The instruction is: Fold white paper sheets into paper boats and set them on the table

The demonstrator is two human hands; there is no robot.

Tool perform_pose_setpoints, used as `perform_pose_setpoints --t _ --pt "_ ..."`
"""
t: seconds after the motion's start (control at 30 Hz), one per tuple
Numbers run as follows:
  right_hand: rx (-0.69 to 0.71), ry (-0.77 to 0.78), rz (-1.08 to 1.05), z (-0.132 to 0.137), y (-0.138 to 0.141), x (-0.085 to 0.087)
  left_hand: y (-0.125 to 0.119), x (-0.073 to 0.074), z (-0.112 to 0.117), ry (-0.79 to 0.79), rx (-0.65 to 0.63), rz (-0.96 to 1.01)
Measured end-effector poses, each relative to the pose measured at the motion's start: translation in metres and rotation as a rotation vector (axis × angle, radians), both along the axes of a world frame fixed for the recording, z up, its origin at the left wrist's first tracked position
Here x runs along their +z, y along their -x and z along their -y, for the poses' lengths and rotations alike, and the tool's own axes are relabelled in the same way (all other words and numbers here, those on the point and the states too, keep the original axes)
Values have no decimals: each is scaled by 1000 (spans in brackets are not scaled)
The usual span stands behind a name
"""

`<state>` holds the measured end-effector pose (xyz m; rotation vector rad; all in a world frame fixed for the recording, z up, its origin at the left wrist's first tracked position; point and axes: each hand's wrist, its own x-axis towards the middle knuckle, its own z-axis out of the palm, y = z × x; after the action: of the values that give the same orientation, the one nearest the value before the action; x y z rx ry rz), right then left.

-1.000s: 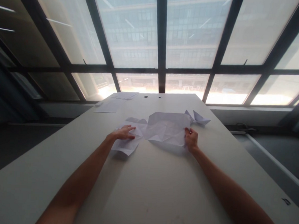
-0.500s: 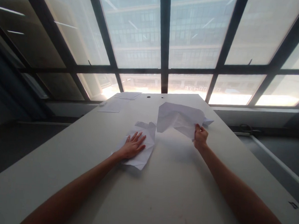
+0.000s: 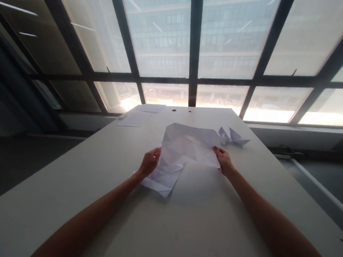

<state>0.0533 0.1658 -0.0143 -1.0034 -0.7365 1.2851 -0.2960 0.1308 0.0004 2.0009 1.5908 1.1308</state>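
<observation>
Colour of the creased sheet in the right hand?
White sheet, greyish in shade; see the head view.

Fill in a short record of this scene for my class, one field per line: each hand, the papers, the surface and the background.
Left hand: grips the left edge of the creased sheet; left hand, creased sheet
Right hand: pinches the same sheet's right edge; right hand
Second sheet: on the table, partly hidden behind the creased sheet
Folded paper: pointed shapes, beyond the right hand
Flat papers: far left of the table
Surface: white table
Background: dark-framed windows
</observation>
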Motion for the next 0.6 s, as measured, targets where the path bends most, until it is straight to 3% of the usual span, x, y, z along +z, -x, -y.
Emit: perform_pose_setpoints --t 0.1,0.2,0.33,0.5,0.6 --pt "132 2 144 3 2 -3 3 4 -4 224 -89 443" --pt "225 3 271 2 -2 -7 4 -1 -7 381 -125 605" --pt "270 -9 334 1 -8 -9 4 -5 -7 376 -3 603" --pt "379 -14 316 5 -25 2 3 10 -1 226 110 427" --pt "466 -48 261 7 -37 12 2 18 2 174 150 479"
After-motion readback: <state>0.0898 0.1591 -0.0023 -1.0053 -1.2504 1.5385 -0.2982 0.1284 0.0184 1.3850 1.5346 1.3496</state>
